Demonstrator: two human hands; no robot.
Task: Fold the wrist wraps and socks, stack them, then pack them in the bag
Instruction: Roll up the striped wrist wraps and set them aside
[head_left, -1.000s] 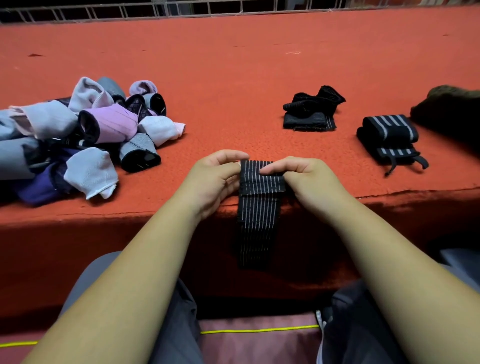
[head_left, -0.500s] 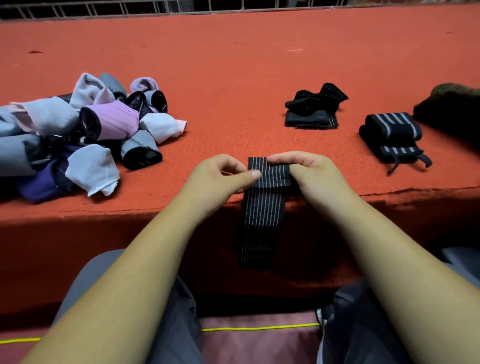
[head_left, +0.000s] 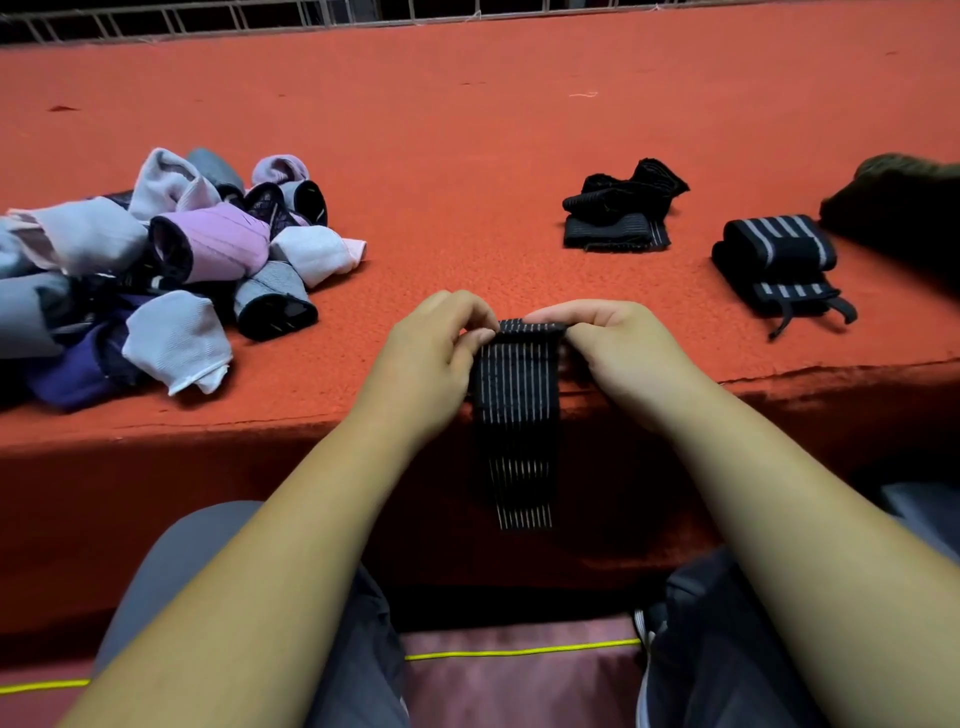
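A red felt-like surface (head_left: 467, 156) stretches away from the person, with a metal railing (head_left: 260, 13) along its far edge. Its near edge drops in front of the person's knees, and a yellow cord (head_left: 519, 651) runs across the floor below.

Both forearms reach forward and meet just at that near edge. The left hand (head_left: 431, 358) and the right hand (head_left: 618, 348) face each other, fingers curled inward, thumbs tucked under. Each pinches one side of the top end of a black striped wrist wrap (head_left: 517, 415), which is rolled or folded over between the fingertips; the rest of the strip hangs down over the edge, below the hands.

Left of the grip lies a loose pile of socks (head_left: 156, 270) in white, lilac, grey and purple. Beyond and right of it sits a folded black wrap bundle (head_left: 618, 213). Further right is a rolled wrap with grey stripes (head_left: 779, 265), and past that a dark bag (head_left: 898, 197), only partly in view.
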